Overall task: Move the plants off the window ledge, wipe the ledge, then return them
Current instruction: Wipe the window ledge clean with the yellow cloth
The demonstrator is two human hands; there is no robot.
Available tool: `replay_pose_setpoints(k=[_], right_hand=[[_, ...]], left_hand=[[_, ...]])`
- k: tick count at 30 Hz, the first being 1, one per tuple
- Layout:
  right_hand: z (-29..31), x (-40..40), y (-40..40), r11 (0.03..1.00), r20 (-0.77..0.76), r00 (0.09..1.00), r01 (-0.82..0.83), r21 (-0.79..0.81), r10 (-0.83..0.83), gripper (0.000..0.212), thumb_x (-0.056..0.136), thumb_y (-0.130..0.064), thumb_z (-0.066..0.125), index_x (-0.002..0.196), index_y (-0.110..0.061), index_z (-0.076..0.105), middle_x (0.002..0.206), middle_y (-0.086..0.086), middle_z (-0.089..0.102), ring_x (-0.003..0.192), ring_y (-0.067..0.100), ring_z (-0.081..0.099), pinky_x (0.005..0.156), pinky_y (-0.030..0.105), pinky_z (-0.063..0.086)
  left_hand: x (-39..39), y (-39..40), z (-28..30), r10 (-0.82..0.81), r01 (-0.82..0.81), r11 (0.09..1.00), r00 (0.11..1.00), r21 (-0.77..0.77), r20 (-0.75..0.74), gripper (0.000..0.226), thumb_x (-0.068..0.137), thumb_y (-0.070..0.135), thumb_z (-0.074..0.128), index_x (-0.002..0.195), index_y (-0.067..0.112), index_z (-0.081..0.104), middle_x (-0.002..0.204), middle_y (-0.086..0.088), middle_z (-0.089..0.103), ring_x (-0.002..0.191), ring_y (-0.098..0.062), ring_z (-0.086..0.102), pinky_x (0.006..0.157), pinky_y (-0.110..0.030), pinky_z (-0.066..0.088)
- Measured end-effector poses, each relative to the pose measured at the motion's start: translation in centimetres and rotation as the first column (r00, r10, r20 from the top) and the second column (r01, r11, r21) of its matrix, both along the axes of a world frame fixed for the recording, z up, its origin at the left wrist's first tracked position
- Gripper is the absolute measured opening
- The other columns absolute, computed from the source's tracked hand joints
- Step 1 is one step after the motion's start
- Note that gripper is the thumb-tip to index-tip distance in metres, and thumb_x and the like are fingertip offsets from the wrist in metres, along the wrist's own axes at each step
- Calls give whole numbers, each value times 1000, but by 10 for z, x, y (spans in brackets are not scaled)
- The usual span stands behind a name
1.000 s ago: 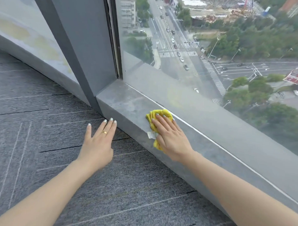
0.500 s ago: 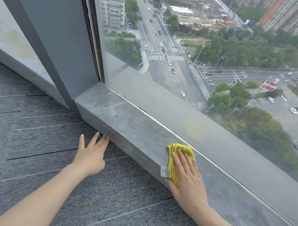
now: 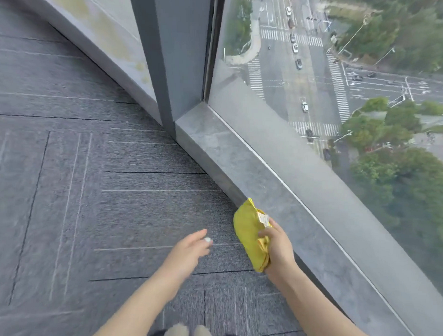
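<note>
Beside the grey stone window ledge (image 3: 243, 166), right hand (image 3: 279, 247) raised, fingers curled around a bunched yellow microfibre cloth (image 3: 249, 235); left hand (image 3: 187, 252) loosely open, empty, over ribbed grey carpet tiles (image 3: 89, 188).

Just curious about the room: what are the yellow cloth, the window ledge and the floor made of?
Yellow cloth: soft woven fabric, probably microfibre; it bunches and carries a sewn care tag. Window ledge: grey stone or stone-look tile, smooth, mottled veining. Floor: grey carpet tiles, ribbed pile with visible seams.
</note>
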State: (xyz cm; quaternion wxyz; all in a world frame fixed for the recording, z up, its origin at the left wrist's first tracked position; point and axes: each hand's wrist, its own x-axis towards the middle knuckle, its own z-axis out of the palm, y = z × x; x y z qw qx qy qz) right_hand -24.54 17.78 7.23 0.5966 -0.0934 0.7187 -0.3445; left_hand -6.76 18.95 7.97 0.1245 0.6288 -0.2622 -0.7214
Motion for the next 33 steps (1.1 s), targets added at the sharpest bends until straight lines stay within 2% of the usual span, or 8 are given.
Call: replay_pose_setpoints(k=[3, 7, 11, 14, 17, 23, 30, 33], right_hand=[[67, 39, 23, 999, 169, 986, -21, 50, 12, 42, 81, -2, 41, 108, -21, 65, 88, 3, 70, 70, 18, 58, 60, 28, 44], [178, 94, 53, 967, 239, 937, -252, -42, 254, 36, 78, -12, 49, 109, -23, 66, 82, 0, 70, 60, 8, 57, 51, 21, 42], [280, 133, 60, 846, 111, 851, -479, -235, 513, 38, 70, -31, 56, 104, -19, 66, 100, -5, 71, 90, 3, 65, 74, 12, 47], [337, 157, 52, 877, -19, 912, -399, -269, 409, 20, 86, -23, 64, 99, -10, 56, 93, 1, 60, 77, 5, 58, 65, 8, 45], [379, 177, 39, 898, -109, 932, -363, -248, 347, 27, 86, -21, 65, 106, -14, 48, 98, -1, 55, 79, 8, 56, 52, 9, 45], [411, 224, 9, 849, -29, 872, -484, -211, 489, 40, 75, -46, 64, 96, -12, 64, 86, 5, 65, 79, 18, 62, 67, 36, 50], [422, 329, -23, 848, -44, 871, -487, -207, 489, 27, 88, -38, 58, 77, -15, 65, 69, -2, 58, 69, 15, 52, 64, 30, 43], [429, 389, -42, 827, -50, 856, -511, -234, 515, 38, 84, -43, 52, 87, -7, 65, 77, 6, 58, 72, 16, 51, 65, 33, 41]], left_hand=[[12, 19, 68, 209, -206, 977, 976, 51, -67, 30, 95, 25, 44, 124, 23, 50, 112, 2, 63, 99, -15, 60, 81, -28, 44], [35, 36, 172, 371, -370, 928, 922, 31, -105, 21, 94, 24, 45, 103, 23, 64, 91, 7, 71, 80, -12, 66, 69, -24, 48], [64, 44, 266, 490, -489, 867, 872, -89, -22, 20, 93, 21, 49, 87, 18, 68, 88, -3, 68, 77, -14, 59, 62, -26, 43], [81, 44, 329, 544, -541, 828, 839, -148, -24, 26, 92, 24, 50, 76, 23, 72, 80, -2, 69, 76, -17, 61, 66, -31, 46], [94, 37, 380, 572, -576, 788, 816, -220, -88, 27, 93, 22, 49, 77, 21, 70, 74, -1, 70, 67, -13, 62, 55, -24, 48], [146, 22, 415, 593, -616, 757, 788, -220, -164, 20, 89, 19, 54, 82, 19, 73, 77, -1, 71, 72, -11, 64, 55, -27, 52], [249, -15, 420, 489, -472, 805, 871, -358, -49, 10, 85, 24, 60, 84, 30, 67, 89, 8, 70, 87, -6, 64, 77, -29, 52], [299, -40, 435, 430, -384, 800, 903, -462, -6, 6, 85, 25, 61, 84, 30, 58, 85, 16, 62, 73, 11, 59, 66, -12, 47]])
